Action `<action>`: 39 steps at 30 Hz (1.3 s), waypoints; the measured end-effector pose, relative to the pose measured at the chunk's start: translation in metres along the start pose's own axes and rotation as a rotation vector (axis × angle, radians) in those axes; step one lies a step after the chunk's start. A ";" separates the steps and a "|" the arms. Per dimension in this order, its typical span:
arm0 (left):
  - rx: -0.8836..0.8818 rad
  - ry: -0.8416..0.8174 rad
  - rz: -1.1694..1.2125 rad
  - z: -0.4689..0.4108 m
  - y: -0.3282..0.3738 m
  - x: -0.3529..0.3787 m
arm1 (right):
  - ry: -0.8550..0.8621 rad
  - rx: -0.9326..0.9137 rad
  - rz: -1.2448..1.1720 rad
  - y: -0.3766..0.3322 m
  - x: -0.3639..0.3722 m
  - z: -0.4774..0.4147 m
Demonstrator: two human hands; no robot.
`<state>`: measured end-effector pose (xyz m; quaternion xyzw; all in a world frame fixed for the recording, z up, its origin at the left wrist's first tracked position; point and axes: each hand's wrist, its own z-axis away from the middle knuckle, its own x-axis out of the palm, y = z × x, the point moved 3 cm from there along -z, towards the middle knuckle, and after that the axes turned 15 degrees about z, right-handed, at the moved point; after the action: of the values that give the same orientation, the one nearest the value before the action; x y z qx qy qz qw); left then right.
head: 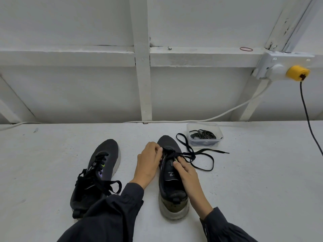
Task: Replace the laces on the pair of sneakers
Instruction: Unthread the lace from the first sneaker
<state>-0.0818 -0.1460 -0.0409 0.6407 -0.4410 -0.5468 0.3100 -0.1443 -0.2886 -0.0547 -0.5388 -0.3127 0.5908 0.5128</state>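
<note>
The centre sneaker (172,187) lies with its long axis running up the frame, heel toward the bottom edge and toe pointing at the upper middle, and both hands meet over its toe-end eyelets. The left hand (150,161) comes in from the left of the shoe with its fingers curled tightly over the crossings, pinching the black lace (201,154) where it enters the eyelets. The right hand (185,170) lies along the shoe's right flank, thumb on the tongue and forefinger beside it, nipping the eyelet edge; whether it also holds lace I cannot tell. From the fingers the slack of the lace runs off to the right of the frame, looping up toward the clear container (204,143) of coiled spare laces (202,134) and trailing out to a free tip at right centre. So the loose length lies on the right hand's side and is nearer to it, while the left hand is placed to steady the crossings. The other sneaker (103,165), at lower left, points the same way, its lace threaded and bunched near the collar, with neither hand on it.
</note>
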 end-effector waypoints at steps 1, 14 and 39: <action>-0.069 0.026 0.109 -0.003 -0.002 -0.001 | -0.002 0.002 -0.005 0.000 0.001 0.000; -0.172 -0.089 0.373 0.010 -0.015 0.000 | 0.016 0.003 -0.009 0.003 0.001 -0.001; -0.335 0.230 0.645 -0.008 -0.002 -0.026 | 0.020 0.012 -0.005 0.003 0.000 0.000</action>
<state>-0.0741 -0.1226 -0.0296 0.4666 -0.4869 -0.4099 0.6142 -0.1452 -0.2895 -0.0575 -0.5410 -0.3052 0.5858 0.5206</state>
